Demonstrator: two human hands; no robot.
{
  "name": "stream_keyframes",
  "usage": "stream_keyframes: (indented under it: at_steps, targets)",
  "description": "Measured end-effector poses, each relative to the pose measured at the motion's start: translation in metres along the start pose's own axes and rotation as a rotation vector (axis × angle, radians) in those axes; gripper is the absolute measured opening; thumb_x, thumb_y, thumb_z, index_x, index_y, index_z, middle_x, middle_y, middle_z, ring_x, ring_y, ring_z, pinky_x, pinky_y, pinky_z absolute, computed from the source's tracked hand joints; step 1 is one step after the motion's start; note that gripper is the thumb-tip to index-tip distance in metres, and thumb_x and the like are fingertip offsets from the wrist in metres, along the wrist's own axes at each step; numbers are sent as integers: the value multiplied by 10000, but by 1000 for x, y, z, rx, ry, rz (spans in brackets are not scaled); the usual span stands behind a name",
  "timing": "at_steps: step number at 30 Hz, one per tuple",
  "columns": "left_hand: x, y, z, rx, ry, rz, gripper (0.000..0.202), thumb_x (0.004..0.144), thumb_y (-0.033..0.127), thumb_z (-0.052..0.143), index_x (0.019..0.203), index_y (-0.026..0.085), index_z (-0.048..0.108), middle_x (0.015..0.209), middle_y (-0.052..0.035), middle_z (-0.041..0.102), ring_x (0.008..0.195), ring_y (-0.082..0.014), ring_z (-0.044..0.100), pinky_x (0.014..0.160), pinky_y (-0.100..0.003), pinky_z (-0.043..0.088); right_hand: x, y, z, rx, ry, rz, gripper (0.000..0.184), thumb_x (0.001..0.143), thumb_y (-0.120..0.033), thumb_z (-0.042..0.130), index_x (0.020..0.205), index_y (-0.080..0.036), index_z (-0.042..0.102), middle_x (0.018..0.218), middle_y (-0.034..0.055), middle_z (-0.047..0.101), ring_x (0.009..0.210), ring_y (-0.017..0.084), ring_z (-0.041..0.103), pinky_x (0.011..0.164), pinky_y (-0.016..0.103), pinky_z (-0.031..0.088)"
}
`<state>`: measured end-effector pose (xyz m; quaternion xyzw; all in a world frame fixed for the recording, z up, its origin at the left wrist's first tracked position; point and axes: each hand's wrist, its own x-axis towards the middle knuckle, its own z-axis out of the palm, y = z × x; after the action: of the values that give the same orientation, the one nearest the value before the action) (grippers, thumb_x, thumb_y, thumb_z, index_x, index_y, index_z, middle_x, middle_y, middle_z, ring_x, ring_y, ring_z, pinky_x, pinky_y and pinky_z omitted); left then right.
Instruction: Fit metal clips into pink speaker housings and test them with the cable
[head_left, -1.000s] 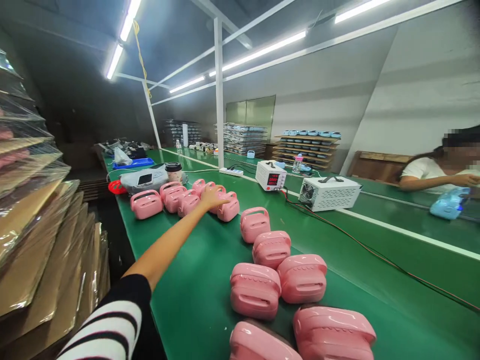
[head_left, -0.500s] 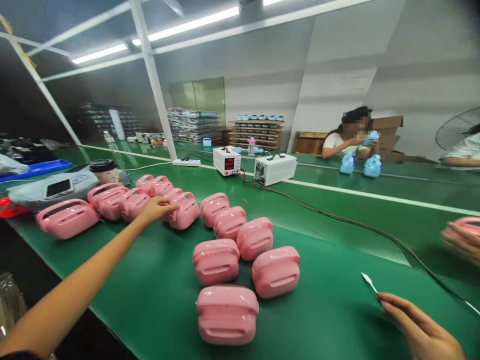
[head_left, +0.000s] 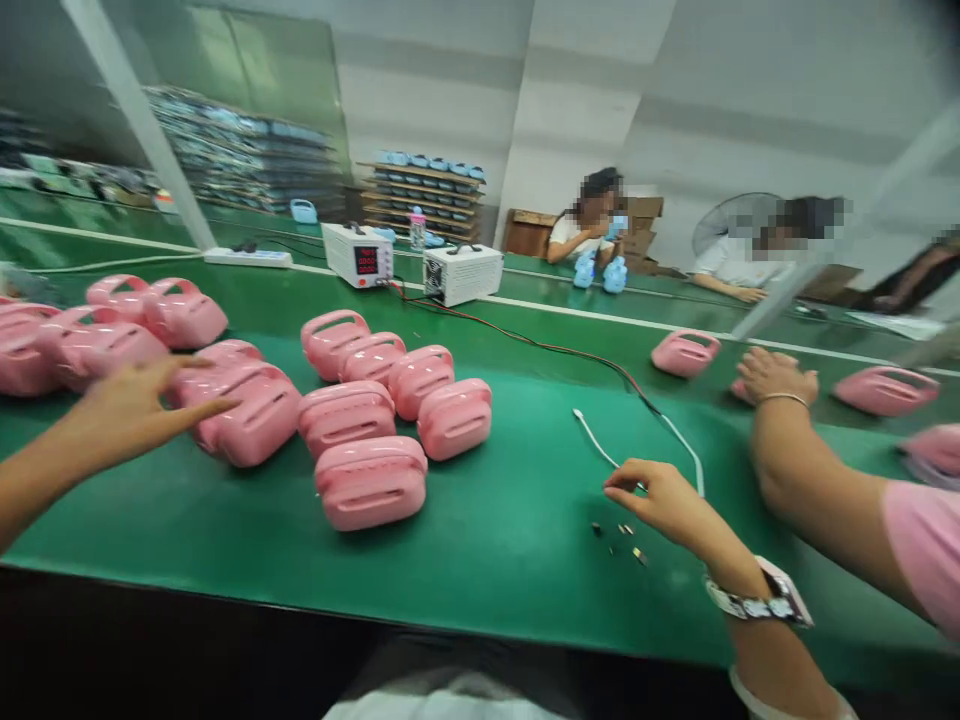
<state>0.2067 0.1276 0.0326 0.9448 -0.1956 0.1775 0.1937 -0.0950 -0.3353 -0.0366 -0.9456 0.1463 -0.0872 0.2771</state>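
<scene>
This is a factory. Lots of the same pink cases (head_left: 371,480) sit on a long green table (head_left: 487,530). Other people work along it.

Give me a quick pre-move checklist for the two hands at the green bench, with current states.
1. Left hand empty: ok, fingers spread, gripping nothing.
2. Left hand within reach of a pink case: ok, fingertips right at it; contact cannot tell, blurred.
3. Right hand at the white cable: ok, fingertips by the cable; whether it is pinched, cannot tell.
4. Small loose parts on the green bench: ok, lying just beside the right hand.
5. Neighbour's space: not ok, a co-worker's hand rests on the bench close behind the right hand.
6. Nearest case: ok, resting flat, apart from both hands.
</scene>
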Motion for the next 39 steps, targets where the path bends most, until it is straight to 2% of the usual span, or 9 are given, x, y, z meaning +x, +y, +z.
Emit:
stream_keyframes:
  at_steps: [3, 7, 11, 14, 18, 22, 28, 35, 39]
  targets:
    - [-13, 65, 3, -130, 223, 227, 863, 696, 780, 384, 1218, 116, 563, 1265, -82, 551, 1235, -311, 457, 1099, -454, 289, -30, 5, 14, -14, 32, 38, 125, 727, -271, 646, 708, -186, 734, 731, 56, 662, 695, 200, 606, 678, 319, 462]
    - [-34, 176, 25, -569, -52, 402, 686, 735, 571, 550, 1301, 189, 481, 1324, -15, 524, 1230, -221, 481, 1051, -334, 371, -44, 4, 41, -26, 170, 57, 195, 780, -269, 657, 923, -176, 750, 824, 71, 630, 757, 200, 590, 728, 332, 474]
    - [-28, 243, 65, -288, -364, 262, 657, 686, 342, 632, 1241, 15, 504, 1296, -246, 518, 1226, -404, 460, 1035, -502, 346, -47, 2, 52, -16, 238, 18, 121, 805, -193, 627, 814, -184, 748, 844, 74, 636, 836, 216, 596, 799, 356, 475]
    - [-16, 252, 85, -273, -359, 175, 385, 668, 215, 595, 993, 11, 621, 1108, -285, 596, 1107, -496, 504, 917, -573, 383, -50, 2, 54, 9, 247, -22, 106, 807, -203, 632, 813, -191, 737, 870, 72, 647, 864, 219, 603, 820, 357, 486]
    - [-19, 254, 92, -440, -412, 143, 102, 683, 197, 570, 734, 126, 623, 817, -113, 658, 914, -330, 602, 794, -373, 456, -52, 7, 54, 51, 232, -51, 111, 788, -239, 633, 819, -188, 727, 893, 81, 653, 886, 231, 614, 841, 375, 492]
    - [-44, 275, 98, -701, -520, 35, 175, 777, 285, 572, 718, 124, 606, 635, -31, 586, 626, -188, 590, 522, -245, 432, -48, 21, 54, 123, 166, -107, 172, 757, -336, 613, 735, -180, 683, 805, 89, 657, 806, 247, 635, 766, 387, 522]
    - [-60, 305, 123, -984, -553, -123, 233, 822, 308, 591, 723, 105, 648, 544, -2, 558, 450, -124, 526, 448, -233, 464, -36, 57, 60, 73, 183, -244, 304, 722, -508, 664, 844, -255, 783, 866, 89, 691, 618, 196, 679, 569, 258, 576]
    - [-56, 268, 133, -1216, -280, -142, 272, 787, 391, 553, 831, 181, 720, 988, -80, 701, 1048, -237, 596, 1000, -327, 413, -46, 36, 54, 65, 291, -328, 324, 879, -458, 535, 796, -255, 775, 773, 82, 691, 671, 196, 693, 617, 241, 569]
    - [-56, 260, 163, -1316, -403, -282, 466, 724, 473, 569, 1062, 174, 683, 1239, -111, 620, 1214, -301, 511, 1080, -422, 337, -20, 1, 42, 315, 242, -144, 319, 880, -425, 552, 726, -201, 719, 600, 49, 656, 512, 168, 611, 504, 254, 501]
